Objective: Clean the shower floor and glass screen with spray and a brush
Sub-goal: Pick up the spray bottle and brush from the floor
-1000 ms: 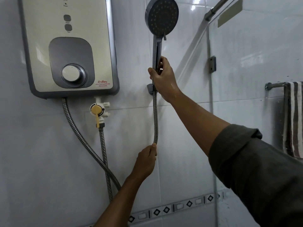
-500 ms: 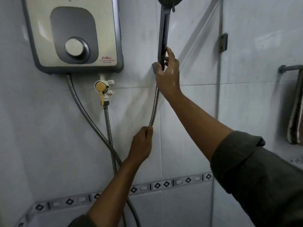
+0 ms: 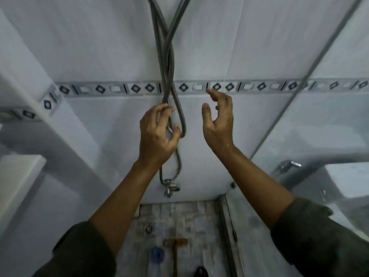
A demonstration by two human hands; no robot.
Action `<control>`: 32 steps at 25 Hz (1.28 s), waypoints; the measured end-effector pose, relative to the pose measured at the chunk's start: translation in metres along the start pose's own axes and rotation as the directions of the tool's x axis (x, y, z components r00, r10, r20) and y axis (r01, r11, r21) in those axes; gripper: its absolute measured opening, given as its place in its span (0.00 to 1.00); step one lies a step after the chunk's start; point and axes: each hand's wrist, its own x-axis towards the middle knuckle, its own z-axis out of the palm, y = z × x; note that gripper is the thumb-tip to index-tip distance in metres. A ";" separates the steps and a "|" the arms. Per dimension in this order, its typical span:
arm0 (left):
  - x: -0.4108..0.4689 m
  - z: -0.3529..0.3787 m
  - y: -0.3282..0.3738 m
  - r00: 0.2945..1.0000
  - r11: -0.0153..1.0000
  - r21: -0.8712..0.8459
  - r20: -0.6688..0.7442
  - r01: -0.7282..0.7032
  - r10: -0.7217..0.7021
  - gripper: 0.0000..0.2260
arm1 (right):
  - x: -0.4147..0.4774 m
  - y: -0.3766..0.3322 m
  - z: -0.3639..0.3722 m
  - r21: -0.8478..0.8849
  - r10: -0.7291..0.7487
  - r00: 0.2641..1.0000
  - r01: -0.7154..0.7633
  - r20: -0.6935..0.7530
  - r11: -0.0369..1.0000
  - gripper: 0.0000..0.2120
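1. The left hand (image 3: pixel 157 134) grasps the metal shower hose (image 3: pixel 169 56). Its fingers (image 3: pixel 157 111) curl round one strand where the hose doubles into a hanging loop, and the thumb sits at the loop's lower bend.
2. The right hand (image 3: pixel 218 120) holds nothing. It hangs just beside the loop, on the side away from the left fingers. Its fingers (image 3: pixel 219 94) are released and loosely bent, with the thumb apart from them.
3. Above both sets of fingers the hose strands cross and run up the tiled wall out of view.
4. Below the left fingers a strand leads down to a wall tap (image 3: pixel 169 186).
5. The shower floor (image 3: pixel 195 220) lies well below both hands. The brush (image 3: pixel 175 248) lies on it, beneath the gap between the hands, near a drain (image 3: pixel 148 229). A blue object (image 3: pixel 157 254) lies just beside the brush, too blurred to identify.
6. The glass screen (image 3: pixel 329 116) stands on the outer side of the right fingers, apart from them.
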 end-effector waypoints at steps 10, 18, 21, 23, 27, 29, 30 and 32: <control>-0.317 0.036 -0.113 0.659 0.843 0.137 0.563 0.521 -0.499 0.20 | -0.300 0.160 0.072 -0.360 0.554 0.739 -0.432 0.383 0.826 0.14; -0.566 0.107 -0.192 0.161 0.487 0.438 0.596 0.755 -0.786 0.19 | -0.535 0.315 0.131 -0.567 0.841 0.302 -0.630 0.449 0.530 0.07; -0.645 0.140 -0.219 0.048 0.396 0.524 0.557 0.754 -0.829 0.21 | -0.614 0.374 0.157 -0.662 0.860 0.160 -0.575 0.484 0.480 0.07; -0.695 0.167 -0.237 -0.004 0.347 0.569 0.524 0.745 -0.851 0.22 | -0.665 0.419 0.176 -0.702 0.860 0.087 -0.539 0.503 0.465 0.08; -0.780 0.211 -0.276 -0.055 0.289 0.590 0.494 0.754 -0.868 0.26 | -0.739 0.493 0.206 -0.785 0.857 -0.021 -0.413 0.515 0.461 0.12; -0.809 0.229 -0.292 -0.065 0.277 0.580 0.498 0.766 -0.865 0.28 | -0.761 0.521 0.216 -0.802 0.823 -0.080 -0.296 0.562 0.519 0.18; -0.820 0.238 -0.298 -0.078 0.272 0.580 0.506 0.768 -0.859 0.30 | -0.770 0.535 0.219 -0.805 0.806 -0.107 -0.218 0.582 0.552 0.20; -0.839 0.252 -0.309 -0.103 0.260 0.573 0.523 0.777 -0.846 0.30 | -0.790 0.562 0.222 -0.791 0.776 -0.157 -0.079 0.611 0.607 0.23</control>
